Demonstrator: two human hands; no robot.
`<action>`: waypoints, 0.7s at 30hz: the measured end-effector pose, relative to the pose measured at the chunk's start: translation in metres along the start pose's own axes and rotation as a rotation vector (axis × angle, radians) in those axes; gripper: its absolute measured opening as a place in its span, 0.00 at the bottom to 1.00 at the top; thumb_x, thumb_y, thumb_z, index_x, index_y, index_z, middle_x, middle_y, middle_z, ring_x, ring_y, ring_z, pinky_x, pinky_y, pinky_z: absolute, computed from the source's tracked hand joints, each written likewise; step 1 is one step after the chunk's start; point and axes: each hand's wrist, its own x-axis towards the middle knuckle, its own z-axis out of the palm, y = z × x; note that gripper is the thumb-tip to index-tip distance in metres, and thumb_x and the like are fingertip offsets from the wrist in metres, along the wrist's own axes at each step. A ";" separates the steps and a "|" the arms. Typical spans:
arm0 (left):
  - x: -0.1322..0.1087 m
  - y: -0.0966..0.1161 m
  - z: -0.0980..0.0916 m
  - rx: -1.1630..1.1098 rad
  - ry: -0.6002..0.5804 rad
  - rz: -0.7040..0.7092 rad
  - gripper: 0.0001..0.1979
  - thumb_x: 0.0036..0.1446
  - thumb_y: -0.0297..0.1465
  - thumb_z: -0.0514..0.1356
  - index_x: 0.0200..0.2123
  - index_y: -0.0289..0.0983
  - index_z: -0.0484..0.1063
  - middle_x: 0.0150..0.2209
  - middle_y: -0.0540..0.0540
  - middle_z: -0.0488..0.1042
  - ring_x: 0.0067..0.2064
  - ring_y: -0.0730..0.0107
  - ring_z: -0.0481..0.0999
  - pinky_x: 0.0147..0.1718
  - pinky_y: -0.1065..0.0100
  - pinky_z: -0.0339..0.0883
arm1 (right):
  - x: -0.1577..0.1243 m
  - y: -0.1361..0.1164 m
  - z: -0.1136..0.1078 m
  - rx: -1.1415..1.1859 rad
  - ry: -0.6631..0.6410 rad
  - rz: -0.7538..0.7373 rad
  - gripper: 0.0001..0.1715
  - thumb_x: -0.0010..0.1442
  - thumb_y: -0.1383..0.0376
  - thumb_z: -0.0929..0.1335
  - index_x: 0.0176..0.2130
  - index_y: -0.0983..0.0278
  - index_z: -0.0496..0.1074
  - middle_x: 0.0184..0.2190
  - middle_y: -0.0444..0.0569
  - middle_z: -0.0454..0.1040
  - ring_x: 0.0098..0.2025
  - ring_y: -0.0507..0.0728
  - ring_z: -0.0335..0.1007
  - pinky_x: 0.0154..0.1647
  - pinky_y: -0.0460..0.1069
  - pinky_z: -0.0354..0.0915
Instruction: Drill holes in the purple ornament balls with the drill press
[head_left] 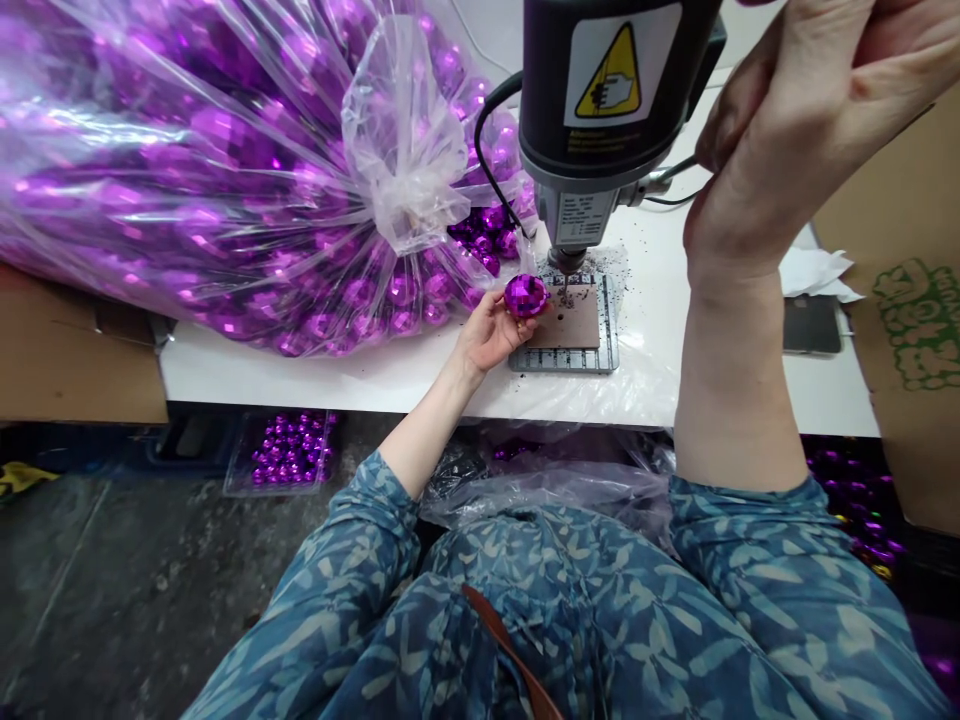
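My left hand (pixel 491 330) is closed round a shiny purple faceted ball (pixel 526 296) and holds it just left of the drill bit (pixel 564 283) of a small bench drill press (pixel 600 110). The ball rests at the edge of a brown board (pixel 570 320) lying on the press's metal base plate (pixel 609 350). My right hand (pixel 795 110) is raised high at the right of the drill head, fingers curled round the thin metal feed lever (pixel 670 174). Dark shavings lie around the bit.
A large clear plastic bag (pixel 225 170) full of purple balls lies on the white table (pixel 375 375) at the left. Cardboard boxes (pixel 911 320) stand at the right and far left. A tray of purple balls (pixel 289 452) sits on the floor below. Clear plastic covers my lap.
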 end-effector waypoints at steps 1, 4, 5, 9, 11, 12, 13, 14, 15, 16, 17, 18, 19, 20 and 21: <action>0.000 -0.001 -0.002 0.011 -0.005 0.007 0.22 0.73 0.42 0.47 0.54 0.35 0.74 0.43 0.40 0.83 0.37 0.68 0.81 0.36 0.68 0.76 | 0.000 0.000 0.000 0.000 0.003 -0.006 0.46 0.35 0.31 0.63 0.28 0.71 0.64 0.26 0.45 0.63 0.31 0.37 0.65 0.38 0.35 0.68; -0.002 -0.004 -0.005 0.047 -0.022 0.039 0.26 0.71 0.50 0.50 0.50 0.36 0.76 0.41 0.39 0.83 0.34 0.69 0.79 0.32 0.69 0.74 | 0.000 0.001 -0.001 -0.027 -0.011 -0.013 0.46 0.36 0.30 0.62 0.27 0.70 0.61 0.25 0.46 0.57 0.27 0.36 0.60 0.35 0.36 0.66; -0.002 -0.006 -0.005 0.062 -0.021 0.059 0.25 0.69 0.52 0.53 0.49 0.36 0.76 0.40 0.40 0.83 0.34 0.70 0.79 0.31 0.69 0.74 | 0.000 0.002 -0.002 -0.042 -0.027 -0.016 0.45 0.37 0.29 0.61 0.27 0.70 0.61 0.25 0.45 0.55 0.25 0.35 0.57 0.33 0.37 0.64; 0.000 -0.016 -0.007 0.206 0.054 0.239 0.19 0.59 0.45 0.70 0.47 0.39 0.76 0.40 0.46 0.81 0.39 0.70 0.81 0.37 0.70 0.75 | 0.002 0.009 -0.002 -0.080 -0.049 -0.024 0.47 0.37 0.28 0.59 0.27 0.69 0.59 0.25 0.46 0.51 0.23 0.35 0.52 0.27 0.38 0.57; 0.005 -0.021 -0.011 0.316 0.119 0.380 0.25 0.52 0.42 0.76 0.50 0.40 0.74 0.42 0.47 0.81 0.42 0.69 0.82 0.41 0.68 0.75 | 0.004 0.015 -0.001 -0.065 -0.017 -0.048 0.47 0.37 0.27 0.60 0.26 0.68 0.58 0.23 0.46 0.51 0.26 0.37 0.56 0.30 0.38 0.61; 0.009 -0.022 -0.013 0.367 0.144 0.449 0.29 0.49 0.41 0.78 0.51 0.41 0.74 0.43 0.47 0.81 0.44 0.67 0.82 0.44 0.67 0.76 | 0.005 0.016 0.000 -0.053 -0.001 -0.064 0.47 0.37 0.26 0.60 0.26 0.68 0.58 0.23 0.46 0.50 0.28 0.38 0.57 0.32 0.38 0.63; 0.013 -0.024 -0.016 0.413 0.158 0.507 0.31 0.48 0.41 0.78 0.52 0.41 0.73 0.46 0.46 0.81 0.47 0.65 0.82 0.46 0.65 0.76 | 0.005 0.017 0.000 -0.041 0.009 -0.072 0.47 0.37 0.26 0.60 0.26 0.68 0.58 0.23 0.46 0.50 0.29 0.38 0.58 0.33 0.39 0.64; 0.017 -0.025 -0.018 0.457 0.159 0.552 0.32 0.48 0.42 0.78 0.53 0.41 0.73 0.48 0.45 0.81 0.51 0.62 0.81 0.50 0.63 0.76 | 0.005 0.017 0.000 -0.029 0.016 -0.073 0.47 0.37 0.26 0.60 0.26 0.68 0.58 0.23 0.46 0.51 0.29 0.38 0.59 0.34 0.39 0.65; 0.021 -0.026 -0.021 0.500 0.147 0.584 0.32 0.49 0.43 0.77 0.55 0.41 0.73 0.52 0.43 0.81 0.55 0.59 0.80 0.54 0.60 0.76 | 0.004 0.015 0.000 -0.020 0.017 -0.067 0.47 0.37 0.27 0.60 0.27 0.68 0.58 0.24 0.46 0.52 0.28 0.38 0.58 0.33 0.39 0.64; 0.025 -0.027 -0.024 0.543 0.126 0.605 0.32 0.52 0.45 0.76 0.56 0.41 0.73 0.56 0.42 0.79 0.59 0.56 0.78 0.58 0.56 0.74 | 0.002 0.012 0.000 -0.017 0.007 -0.055 0.47 0.36 0.27 0.61 0.27 0.68 0.58 0.24 0.46 0.53 0.27 0.37 0.56 0.32 0.39 0.62; 0.029 -0.028 -0.026 0.582 0.100 0.619 0.31 0.53 0.46 0.74 0.57 0.42 0.73 0.59 0.41 0.77 0.63 0.54 0.75 0.62 0.53 0.72 | 0.000 0.009 0.000 -0.019 -0.014 -0.042 0.46 0.36 0.28 0.61 0.27 0.68 0.58 0.25 0.46 0.54 0.25 0.36 0.55 0.30 0.39 0.59; 0.032 -0.029 -0.028 0.615 0.076 0.629 0.32 0.55 0.47 0.73 0.59 0.43 0.73 0.62 0.41 0.76 0.66 0.52 0.72 0.65 0.50 0.69 | -0.002 0.005 0.000 -0.021 -0.040 -0.031 0.45 0.37 0.29 0.62 0.27 0.67 0.57 0.25 0.45 0.53 0.23 0.36 0.53 0.28 0.39 0.55; 0.036 -0.031 -0.029 0.638 0.057 0.640 0.32 0.55 0.48 0.72 0.59 0.44 0.73 0.64 0.41 0.74 0.68 0.51 0.70 0.67 0.49 0.66 | -0.004 0.001 -0.001 -0.022 -0.065 -0.024 0.44 0.38 0.29 0.62 0.27 0.67 0.55 0.24 0.44 0.52 0.22 0.36 0.51 0.27 0.40 0.51; 0.039 -0.033 -0.030 0.650 0.044 0.651 0.32 0.55 0.49 0.72 0.60 0.44 0.72 0.65 0.41 0.74 0.69 0.51 0.70 0.69 0.47 0.64 | -0.006 -0.002 -0.001 -0.021 -0.083 -0.016 0.43 0.39 0.30 0.62 0.27 0.67 0.55 0.24 0.44 0.51 0.21 0.36 0.51 0.26 0.40 0.49; 0.043 -0.035 -0.030 0.654 0.037 0.662 0.33 0.55 0.50 0.72 0.60 0.44 0.72 0.64 0.40 0.74 0.68 0.51 0.71 0.69 0.47 0.63 | -0.007 -0.004 -0.001 -0.019 -0.089 -0.011 0.43 0.39 0.30 0.62 0.27 0.67 0.55 0.24 0.44 0.50 0.20 0.36 0.50 0.26 0.40 0.47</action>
